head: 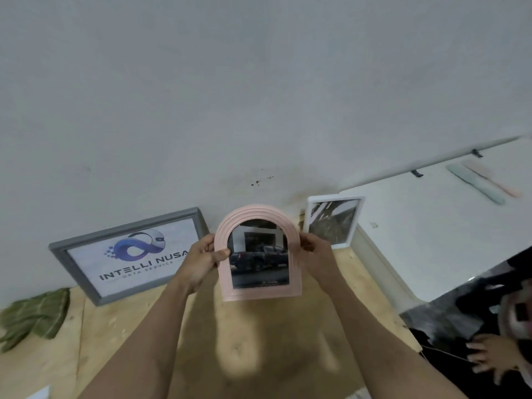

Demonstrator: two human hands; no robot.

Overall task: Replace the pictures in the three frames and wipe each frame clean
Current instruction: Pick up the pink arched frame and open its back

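Between both hands, above the wooden worktop, pink arched frame was held upright w/ a dark truck pic showing. Left hand & right hand were each closed on a side edge. Best kept level, thumbs off the glass. Forearms reached fwd. Grey frame & white frame leaned on the wall; green cloth lay far left.

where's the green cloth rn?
In the head view, the green cloth lies crumpled on the wooden tabletop at the far left edge, just left of the grey frame leaning on the wall, untouched by either hand.
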